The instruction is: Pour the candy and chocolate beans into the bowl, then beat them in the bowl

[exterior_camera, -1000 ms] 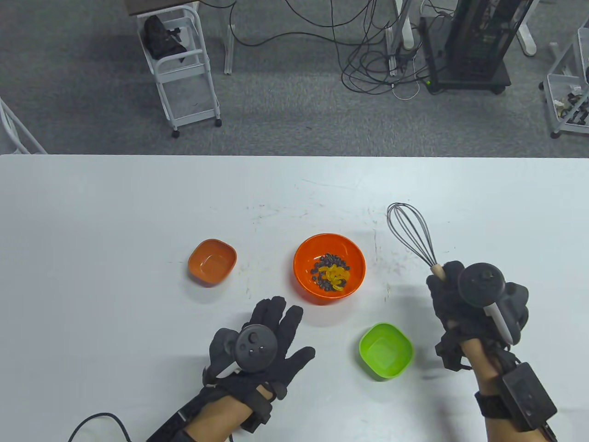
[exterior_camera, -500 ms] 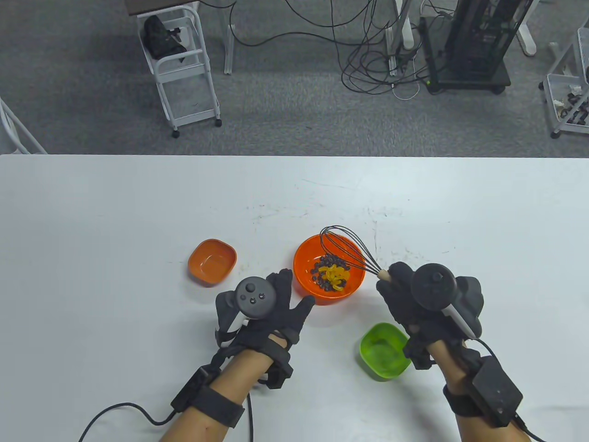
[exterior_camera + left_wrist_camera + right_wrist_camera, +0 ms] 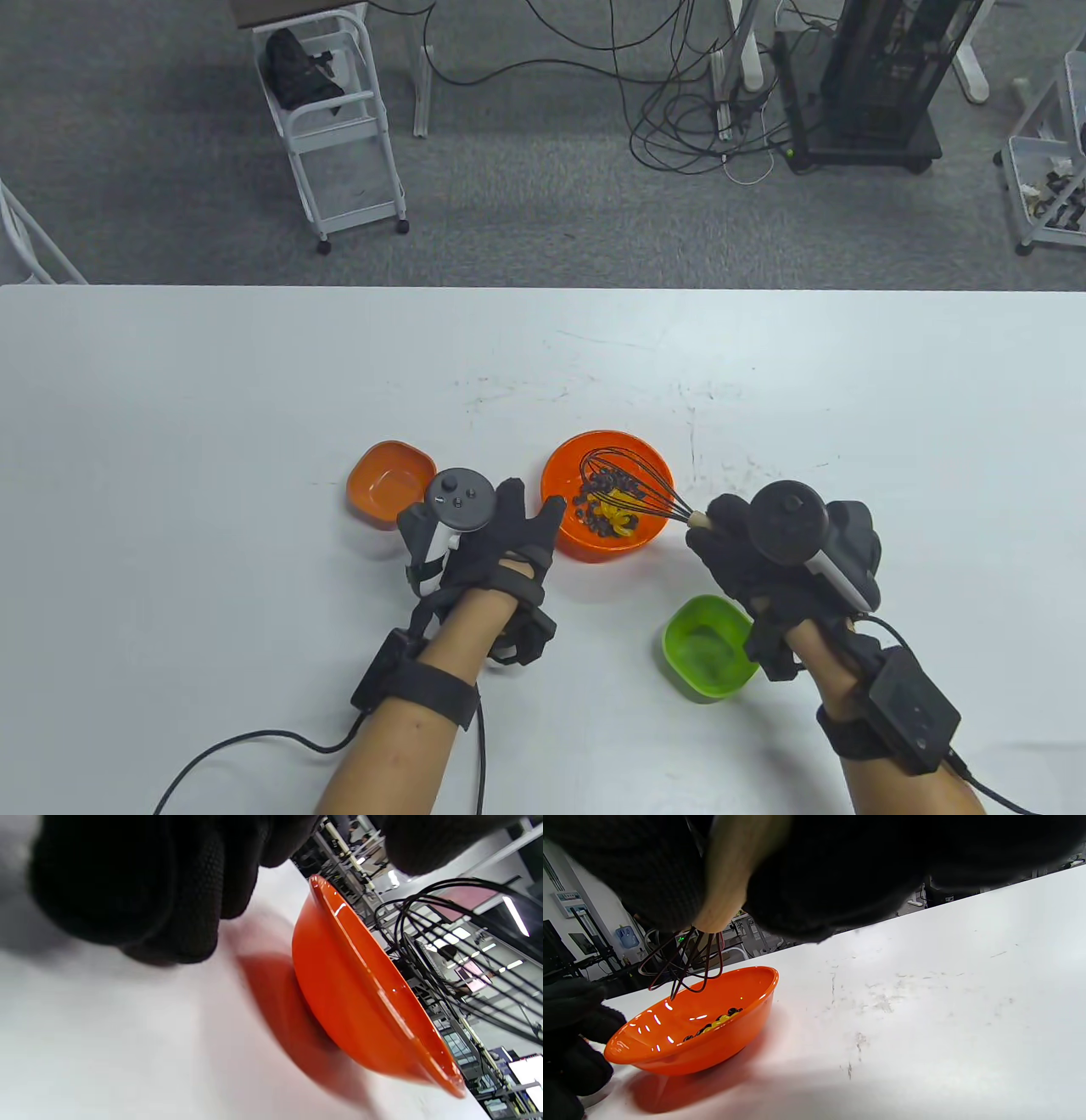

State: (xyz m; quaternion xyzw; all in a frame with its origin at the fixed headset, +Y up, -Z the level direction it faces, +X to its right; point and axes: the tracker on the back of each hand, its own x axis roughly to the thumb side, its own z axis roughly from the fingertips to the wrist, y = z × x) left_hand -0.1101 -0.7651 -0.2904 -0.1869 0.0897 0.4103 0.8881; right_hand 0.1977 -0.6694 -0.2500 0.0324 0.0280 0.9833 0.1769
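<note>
The large orange bowl [image 3: 562,475] [image 3: 712,1052] [image 3: 356,993] holds yellow candy and dark chocolate beans [image 3: 607,509] [image 3: 717,1021]. My right hand [image 3: 721,531] grips the wooden handle of the black wire whisk [image 3: 624,482] [image 3: 683,971]. The whisk's wire head is tilted over the bowl's contents; whether it touches them is unclear. My left hand [image 3: 530,508] is at the bowl's left side. Its fingers [image 3: 148,899] are fairly straight, and the rim lies between fingers and thumb. A firm hold is not visible.
A small empty orange dish [image 3: 390,484] sits left of my left hand. A small empty green dish [image 3: 708,647] sits by my right wrist. The white table [image 3: 254,382] stretches wide behind the bowl. A cable trails from my left forearm.
My right hand carried the whisk from the right of the bowl to over it and lowered the head inside. My left hand moved forward to the bowl's left side.
</note>
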